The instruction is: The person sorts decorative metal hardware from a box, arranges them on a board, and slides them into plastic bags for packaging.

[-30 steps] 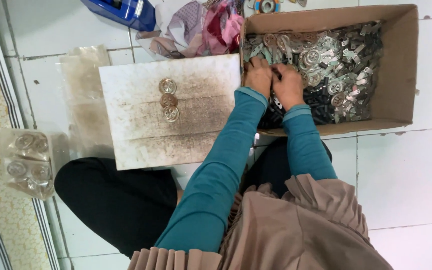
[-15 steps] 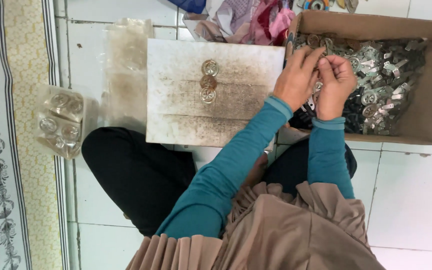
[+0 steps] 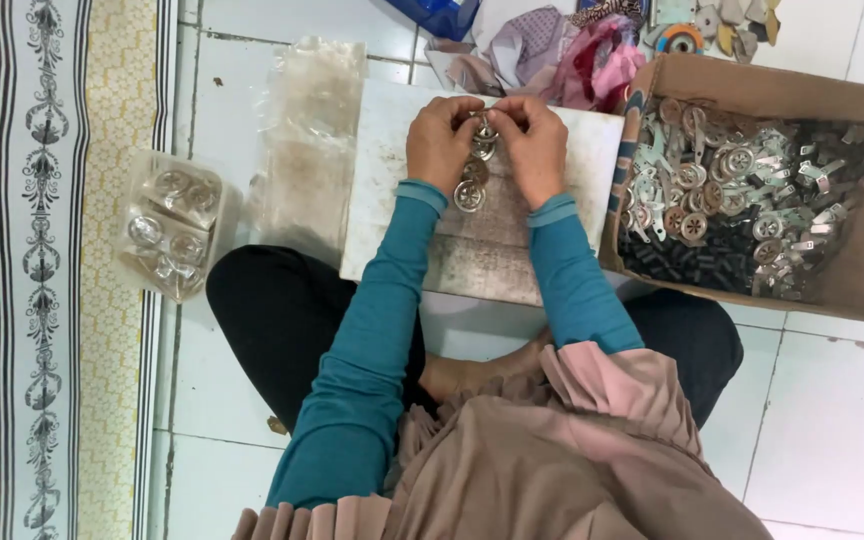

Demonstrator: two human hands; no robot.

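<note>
My left hand [image 3: 441,140] and my right hand [image 3: 530,142] meet over the far part of a worn white board [image 3: 472,255] lying across my lap. Together their fingertips pinch a small round metal part [image 3: 484,130]. Just below it on the board lie two more round metal discs [image 3: 470,188] in a short row. To the right stands a cardboard box [image 3: 752,85] filled with several metal discs, flat metal tabs and small dark pieces [image 3: 742,200].
A clear plastic bag with finished round parts [image 3: 167,225] lies on the tiled floor at left, beside a patterned mat [image 3: 42,270]. A stack of empty clear bags [image 3: 307,130] lies left of the board. Crumpled cloth scraps [image 3: 562,50] sit behind it.
Both hands have left the cardboard box and moved left to the board, carrying a metal part. The camera view has shifted, so the box now sits further right.
</note>
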